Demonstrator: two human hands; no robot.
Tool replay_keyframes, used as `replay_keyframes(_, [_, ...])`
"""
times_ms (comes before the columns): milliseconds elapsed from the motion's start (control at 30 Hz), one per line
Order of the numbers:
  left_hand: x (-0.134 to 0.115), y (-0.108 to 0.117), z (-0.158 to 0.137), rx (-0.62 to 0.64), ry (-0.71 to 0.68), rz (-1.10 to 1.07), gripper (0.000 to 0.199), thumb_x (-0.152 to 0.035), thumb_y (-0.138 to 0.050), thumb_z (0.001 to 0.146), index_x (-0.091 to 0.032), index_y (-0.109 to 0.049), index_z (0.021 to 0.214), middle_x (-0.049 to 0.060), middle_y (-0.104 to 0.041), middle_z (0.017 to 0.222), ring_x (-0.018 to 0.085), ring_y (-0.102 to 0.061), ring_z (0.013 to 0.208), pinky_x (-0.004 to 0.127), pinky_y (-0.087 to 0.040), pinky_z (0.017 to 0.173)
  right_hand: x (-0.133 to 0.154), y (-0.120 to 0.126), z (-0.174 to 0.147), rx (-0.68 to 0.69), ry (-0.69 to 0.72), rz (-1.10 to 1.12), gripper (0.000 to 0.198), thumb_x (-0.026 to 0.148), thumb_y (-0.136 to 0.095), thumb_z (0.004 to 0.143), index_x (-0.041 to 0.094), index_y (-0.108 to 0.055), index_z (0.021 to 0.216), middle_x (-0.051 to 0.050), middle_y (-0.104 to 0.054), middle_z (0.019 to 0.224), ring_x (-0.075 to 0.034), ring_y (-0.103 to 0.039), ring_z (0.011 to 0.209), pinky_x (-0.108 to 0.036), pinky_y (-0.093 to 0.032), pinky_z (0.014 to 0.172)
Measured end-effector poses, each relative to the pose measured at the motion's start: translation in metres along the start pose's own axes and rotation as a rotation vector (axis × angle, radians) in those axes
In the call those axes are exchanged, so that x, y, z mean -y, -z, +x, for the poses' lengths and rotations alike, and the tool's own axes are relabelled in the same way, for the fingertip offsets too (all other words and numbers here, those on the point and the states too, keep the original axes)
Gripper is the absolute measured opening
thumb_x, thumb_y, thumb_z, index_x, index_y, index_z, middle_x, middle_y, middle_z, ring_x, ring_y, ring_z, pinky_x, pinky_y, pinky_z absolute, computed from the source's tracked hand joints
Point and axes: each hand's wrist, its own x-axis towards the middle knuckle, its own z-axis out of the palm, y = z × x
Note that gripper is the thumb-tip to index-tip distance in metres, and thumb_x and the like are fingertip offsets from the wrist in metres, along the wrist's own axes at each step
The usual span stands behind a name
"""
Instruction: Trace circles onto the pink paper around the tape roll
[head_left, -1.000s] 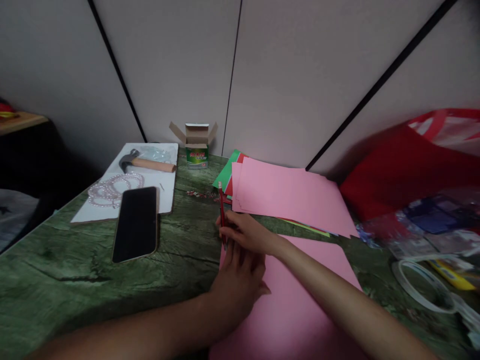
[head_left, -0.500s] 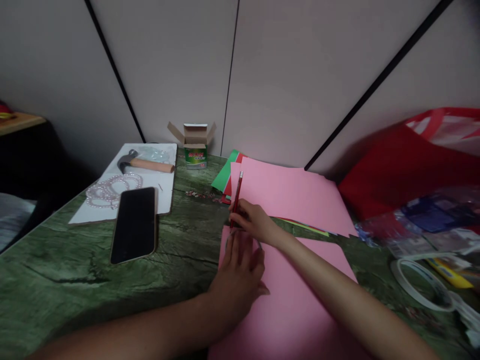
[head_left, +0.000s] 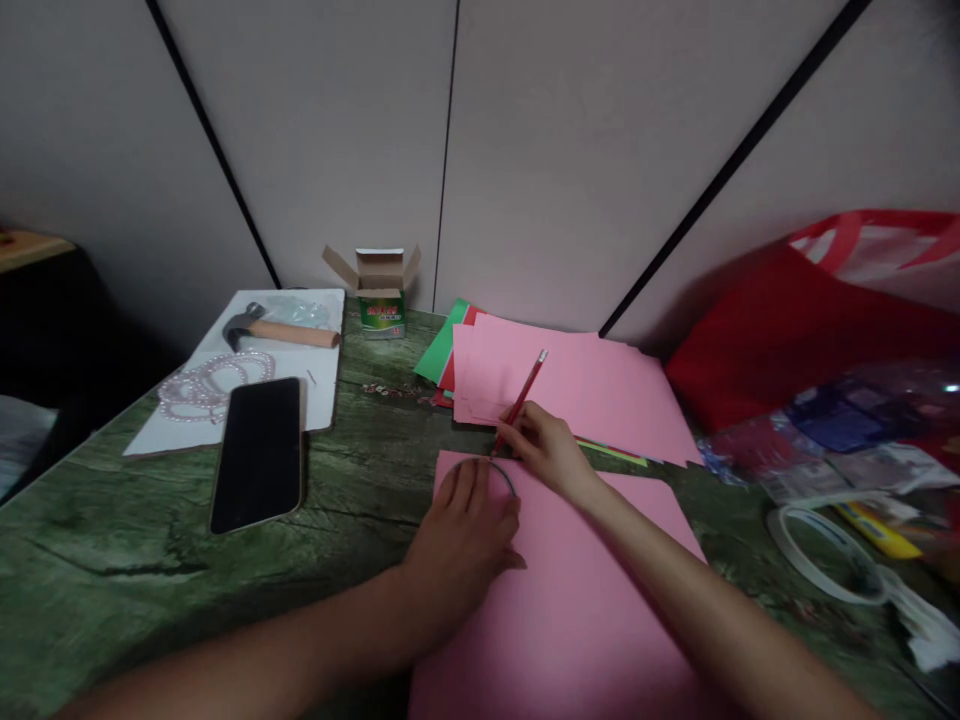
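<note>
My right hand (head_left: 547,445) grips a red pencil (head_left: 525,388) with a pale eraser end. The pencil leans up to the right, its tip down near the top edge of a pink paper sheet (head_left: 600,600). My left hand (head_left: 469,515) lies flat on the same sheet with its fingers stretched out. Under those fingers is a thin, dark circular rim (head_left: 505,474), mostly hidden, so I cannot tell what it belongs to. The pencil tip is beside this rim.
Behind lies a stack of pink paper (head_left: 577,375) over green, red and yellow sheets. To the left are a phone (head_left: 259,455), a hammer (head_left: 292,332), bead strands (head_left: 214,385) and an open small box (head_left: 381,310). Tape rolls (head_left: 817,575) and a red bag (head_left: 757,330) are right.
My right hand and the pencil have moved right along the circular rim. The pencil tilts further right now. My left hand stays on the sheet, and the whole view has shifted slightly.
</note>
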Motion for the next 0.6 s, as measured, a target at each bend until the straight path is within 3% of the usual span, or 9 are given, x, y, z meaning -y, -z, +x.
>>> replay_keyframes(233, [0.015,0.025,0.008,0.138,-0.07,-0.077,0.025,-0.028,-0.054,0.089,-0.02,-0.057,0.112,0.014,-0.052,0.12,0.029,-0.049,0.111,0.044,-0.042,0.09,-0.016,0.007,-0.021,-0.067,-0.062,0.055,0.021,0.039,-0.055,0.083,0.02,-0.051,0.077,0.0,-0.059,0.063,-0.015,-0.056,0.058,-0.028,-0.044,0.056])
replay_keyframes(400, [0.028,0.031,0.01,0.153,-0.173,-0.115,0.027,-0.024,-0.052,0.088,-0.024,-0.056,0.115,0.011,-0.053,0.112,0.028,-0.048,0.107,0.046,-0.04,0.091,-0.021,0.007,-0.035,-0.125,-0.135,0.279,0.027,0.045,-0.059,0.08,0.019,-0.054,0.084,-0.002,-0.064,0.066,-0.017,-0.061,0.058,-0.03,-0.05,0.057])
replay_keyframes(600, [0.033,0.028,0.011,0.156,-0.202,-0.12,0.027,-0.023,-0.05,0.088,-0.022,-0.057,0.114,0.011,-0.053,0.107,0.027,-0.049,0.1,0.045,-0.04,0.088,-0.016,0.0,-0.042,-0.213,-0.182,0.541,0.037,0.052,-0.067,0.072,0.02,-0.054,0.084,-0.004,-0.067,0.074,-0.019,-0.067,0.065,-0.036,-0.057,0.066])
